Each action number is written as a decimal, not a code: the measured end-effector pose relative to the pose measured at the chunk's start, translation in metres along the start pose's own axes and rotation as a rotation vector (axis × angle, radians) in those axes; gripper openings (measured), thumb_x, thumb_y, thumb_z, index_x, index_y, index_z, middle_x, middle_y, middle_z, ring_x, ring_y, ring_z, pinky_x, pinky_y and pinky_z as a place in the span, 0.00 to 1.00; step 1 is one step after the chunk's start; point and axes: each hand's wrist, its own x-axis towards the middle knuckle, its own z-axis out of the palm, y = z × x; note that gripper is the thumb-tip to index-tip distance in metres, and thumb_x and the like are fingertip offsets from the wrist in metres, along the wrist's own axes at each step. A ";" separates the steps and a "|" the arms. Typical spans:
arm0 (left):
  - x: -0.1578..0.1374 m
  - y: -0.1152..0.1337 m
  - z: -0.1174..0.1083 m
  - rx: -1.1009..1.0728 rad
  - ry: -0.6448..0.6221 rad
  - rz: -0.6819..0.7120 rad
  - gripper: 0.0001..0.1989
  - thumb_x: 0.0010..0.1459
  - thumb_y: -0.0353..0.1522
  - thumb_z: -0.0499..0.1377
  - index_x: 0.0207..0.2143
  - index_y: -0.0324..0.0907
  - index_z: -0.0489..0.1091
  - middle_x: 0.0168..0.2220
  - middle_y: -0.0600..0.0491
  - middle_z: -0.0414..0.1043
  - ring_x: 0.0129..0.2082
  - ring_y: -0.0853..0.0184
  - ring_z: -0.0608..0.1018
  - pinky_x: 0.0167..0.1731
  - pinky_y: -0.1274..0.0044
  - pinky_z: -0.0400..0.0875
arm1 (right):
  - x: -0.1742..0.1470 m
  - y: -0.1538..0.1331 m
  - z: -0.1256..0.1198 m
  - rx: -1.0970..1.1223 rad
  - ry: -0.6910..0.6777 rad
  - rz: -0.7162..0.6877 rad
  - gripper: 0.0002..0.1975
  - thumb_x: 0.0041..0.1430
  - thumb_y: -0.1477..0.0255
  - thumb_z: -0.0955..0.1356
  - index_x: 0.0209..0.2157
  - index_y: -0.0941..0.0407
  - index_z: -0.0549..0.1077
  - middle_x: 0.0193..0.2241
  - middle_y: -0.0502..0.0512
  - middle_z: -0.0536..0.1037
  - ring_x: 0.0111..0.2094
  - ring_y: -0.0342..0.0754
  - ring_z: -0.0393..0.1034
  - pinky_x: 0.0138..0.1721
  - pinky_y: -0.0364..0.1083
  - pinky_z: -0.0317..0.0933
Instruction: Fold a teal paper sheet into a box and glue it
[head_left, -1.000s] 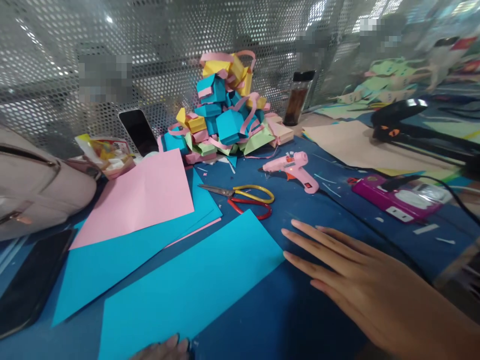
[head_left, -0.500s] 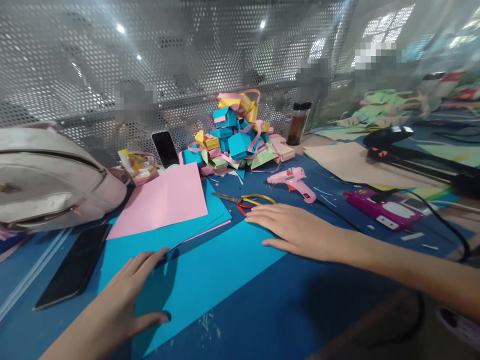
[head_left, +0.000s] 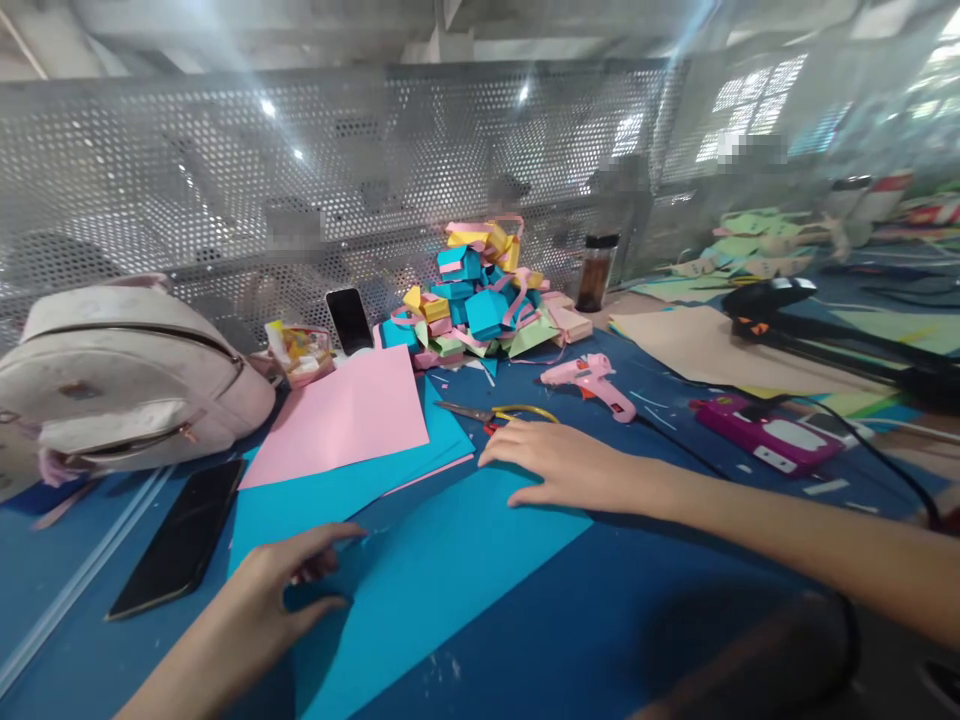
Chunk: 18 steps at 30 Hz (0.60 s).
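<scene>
A sheet of blue paper [head_left: 450, 570] lies at a slant on the table in front of me. My right hand [head_left: 551, 465] rests flat across its far right part, fingers stretched out, just in front of the scissors [head_left: 480, 412]. Over the sheet's left end is my left hand [head_left: 289, 590], its fingers bent and the thumb apart from them, with nothing seen between. Whether its fingertips touch the paper I cannot tell. Behind, more blue paper [head_left: 315, 505] lies under a pink sheet [head_left: 349, 415].
A pink glue gun [head_left: 592, 380] lies beyond my right hand, its cord running right to a purple power strip [head_left: 769, 435]. A heap of folded paper boxes [head_left: 480, 305] stands at the back. To the left are a phone [head_left: 176, 545] and a pale backpack [head_left: 142, 370].
My left hand's fingers have curled in and its thumb has come closer to them. My right hand has slid slightly left over the blue paper. The view has tilted up.
</scene>
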 end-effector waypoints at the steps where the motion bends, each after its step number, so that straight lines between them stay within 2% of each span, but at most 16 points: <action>1: 0.003 0.002 -0.003 -0.016 0.019 0.000 0.15 0.55 0.35 0.62 0.46 0.51 0.74 0.33 0.57 0.80 0.31 0.65 0.81 0.31 0.78 0.77 | -0.001 -0.002 0.000 0.008 0.014 -0.003 0.18 0.56 0.69 0.73 0.49 0.52 0.73 0.48 0.54 0.76 0.51 0.54 0.70 0.48 0.51 0.66; 3: 0.009 0.008 -0.013 -0.032 0.062 0.008 0.09 0.55 0.40 0.63 0.38 0.49 0.77 0.32 0.57 0.79 0.32 0.64 0.81 0.31 0.78 0.76 | 0.000 -0.006 -0.002 0.024 0.046 -0.005 0.13 0.57 0.70 0.72 0.45 0.50 0.74 0.45 0.52 0.78 0.48 0.53 0.72 0.44 0.49 0.68; 6: 0.018 0.018 -0.034 -0.029 0.160 0.030 0.10 0.57 0.43 0.61 0.31 0.48 0.77 0.30 0.57 0.78 0.31 0.65 0.80 0.30 0.79 0.76 | 0.003 -0.011 -0.015 0.061 0.124 -0.008 0.05 0.57 0.74 0.71 0.34 0.51 0.73 0.38 0.49 0.77 0.42 0.49 0.73 0.38 0.45 0.67; 9: 0.021 0.029 -0.058 0.022 0.336 0.109 0.09 0.60 0.40 0.58 0.34 0.48 0.76 0.30 0.60 0.75 0.31 0.69 0.77 0.30 0.81 0.73 | 0.009 -0.015 -0.040 0.055 0.259 -0.020 0.04 0.59 0.77 0.69 0.33 0.54 0.71 0.42 0.52 0.74 0.45 0.48 0.70 0.43 0.46 0.65; 11: 0.018 0.034 -0.071 0.149 0.473 0.175 0.09 0.62 0.37 0.54 0.38 0.48 0.74 0.34 0.63 0.74 0.33 0.72 0.76 0.32 0.82 0.71 | 0.012 -0.019 -0.059 -0.004 0.422 -0.078 0.03 0.61 0.78 0.66 0.34 0.55 0.70 0.43 0.54 0.74 0.48 0.49 0.68 0.48 0.47 0.62; 13: 0.012 0.035 -0.076 0.325 0.553 0.224 0.10 0.62 0.35 0.53 0.43 0.50 0.72 0.40 0.66 0.73 0.37 0.73 0.76 0.37 0.81 0.70 | 0.012 -0.023 -0.071 -0.112 0.529 -0.147 0.04 0.64 0.77 0.64 0.37 0.56 0.69 0.41 0.56 0.75 0.46 0.50 0.69 0.47 0.49 0.61; 15: 0.003 0.030 -0.071 0.415 0.539 0.256 0.10 0.62 0.35 0.54 0.45 0.50 0.71 0.43 0.65 0.73 0.40 0.72 0.76 0.42 0.79 0.69 | 0.008 -0.026 -0.072 -0.252 0.521 -0.210 0.06 0.65 0.76 0.62 0.37 0.58 0.70 0.37 0.57 0.77 0.41 0.51 0.70 0.43 0.49 0.61; 18: -0.018 0.015 -0.047 0.367 0.456 0.290 0.10 0.66 0.36 0.52 0.44 0.51 0.72 0.40 0.58 0.76 0.39 0.68 0.78 0.42 0.77 0.71 | -0.005 -0.032 -0.055 -0.374 0.356 -0.266 0.08 0.64 0.77 0.61 0.36 0.58 0.70 0.31 0.55 0.77 0.33 0.49 0.69 0.35 0.47 0.59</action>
